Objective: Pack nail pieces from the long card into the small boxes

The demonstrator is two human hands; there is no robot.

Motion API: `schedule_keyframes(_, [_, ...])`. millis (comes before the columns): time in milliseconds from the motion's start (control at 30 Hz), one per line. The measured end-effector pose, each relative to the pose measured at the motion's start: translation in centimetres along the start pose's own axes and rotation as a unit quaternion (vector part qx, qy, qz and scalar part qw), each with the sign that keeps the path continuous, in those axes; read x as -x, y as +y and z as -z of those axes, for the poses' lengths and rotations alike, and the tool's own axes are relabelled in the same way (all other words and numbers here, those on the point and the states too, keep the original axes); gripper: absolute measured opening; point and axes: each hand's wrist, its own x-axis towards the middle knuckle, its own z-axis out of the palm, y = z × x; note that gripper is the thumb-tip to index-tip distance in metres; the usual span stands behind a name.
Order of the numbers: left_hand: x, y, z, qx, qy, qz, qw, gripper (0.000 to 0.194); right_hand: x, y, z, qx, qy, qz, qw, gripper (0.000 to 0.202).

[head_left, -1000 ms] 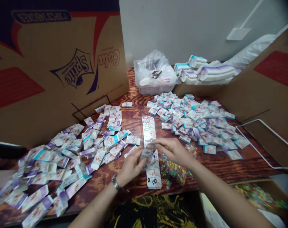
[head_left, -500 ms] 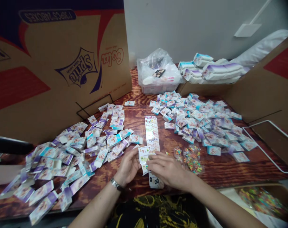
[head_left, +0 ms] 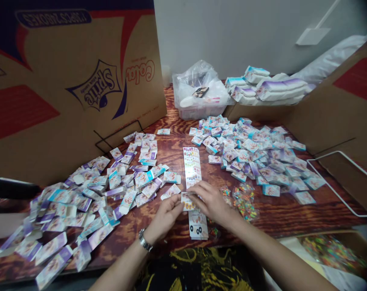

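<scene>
A small folded printed leaflet [head_left: 187, 204] is held in front of me between both hands. My left hand [head_left: 167, 213], with a metal-band watch [head_left: 145, 240] on the wrist, pinches the leaflet's left edge. My right hand [head_left: 212, 202] reaches over from the right, its fingers closed on the leaflet's upper right part. Beyond them a column of overlapping printed leaflets [head_left: 192, 165] runs away from me. More leaflets [head_left: 198, 227] lie under and below my hands. Right of my right hand are clear packets of colourful candy-like pieces [head_left: 245, 200].
Small white, purple and blue boxes [head_left: 130, 198] are heaped on the left, others [head_left: 256, 149] on the right. Large cartons [head_left: 80, 93] stand left and right [head_left: 340, 109]. A plastic bin [head_left: 198, 112] and stacked flat boxes [head_left: 280, 91] sit behind. An open box with candy packets [head_left: 334, 250] is lower right.
The leaflet in my hands now looks smaller and more folded. My right hand has turned and moved slightly up; more of the leaflets below it shows. The view has shifted slightly.
</scene>
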Motion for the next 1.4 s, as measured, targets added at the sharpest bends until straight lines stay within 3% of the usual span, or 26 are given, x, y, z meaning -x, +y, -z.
schedule_keyframes(167, [-0.4, -1.2, 0.3, 0.087, 0.092, 0.045, 0.991, 0.029, 2.2, -0.6, -1.4, 0.164, 0.005, 0.161, 0.973, 0.019])
schedule_keyframes(300, [-0.3, -2.0, 0.0, 0.113, 0.087, 0.094, 0.985, 0.029, 3.4, -0.2, -1.7, 0.162, -0.02, 0.169, 0.972, 0.019])
schedule_keyframes(400, [-0.1, -2.2, 0.2, 0.053, 0.048, 0.093, 0.993, 0.029, 3.6, 1.6, 0.2, 0.08, -0.037, 0.068, 0.994, 0.018])
schedule_keyframes(500, [-0.2, -2.1, 1.5, -0.147, 0.066, -0.006, 0.987, 0.027, 3.5, 4.6, 3.2, 0.0, -0.013, -0.128, 0.992, 0.015])
schedule_keyframes(567, [-0.4, -2.1, 2.7, -0.339, 0.103, -0.112, 0.928, 0.026, 3.4, 6.5, 4.5, -0.034, -0.053, -0.194, 0.979, 0.017])
schedule_keyframes(633, [-0.6, -2.3, 3.8, -0.5, 0.117, -0.197, 0.835, 0.027, 3.5, 7.8, 4.7, -0.048, -0.133, -0.205, 0.969, 0.02])
schedule_keyframes(700, [-0.8, -2.7, 4.4, -0.609, 0.112, -0.248, 0.745, 0.029, 3.5, 8.5, 3.9, -0.03, -0.2, -0.191, 0.96, 0.025])
schedule_keyframes(767, [-1.0, -3.4, 4.7, -0.679, 0.104, -0.27, 0.675, 0.031, 3.5, 8.7, 2.7, -0.001, -0.226, -0.187, 0.956, 0.025])
schedule_keyframes(833, [-1.0, -4.0, 4.9, -0.723, 0.093, -0.275, 0.626, 0.032, 3.5, 8.9, 1.6, 0.015, -0.221, -0.195, 0.956, 0.019])
schedule_keyframes(900, [-0.9, -4.5, 5.1, -0.746, 0.083, -0.276, 0.601, 0.033, 3.3, 9.4, 1.3, 0.017, -0.202, -0.203, 0.958, 0.014])
schedule_keyframes(1133, [-0.7, -4.8, 5.4, -0.761, 0.073, -0.273, 0.584, 0.031, 3.1, 11.1, 2.9, 0.008, -0.119, -0.245, 0.962, 0.029])
schedule_keyframes(1267, [-0.7, -4.7, 5.2, -0.763, 0.068, -0.268, 0.584, 0.031, 3.1, 10.3, 2.9, 0.0, -0.162, -0.219, 0.962, 0.022])
schedule_keyframes(1400, [-0.4, -4.4, 4.9, -0.753, 0.066, -0.259, 0.601, 0.03, 2.6, 9.7, 2.7, 0.023, -0.214, -0.179, 0.96, 0.028])
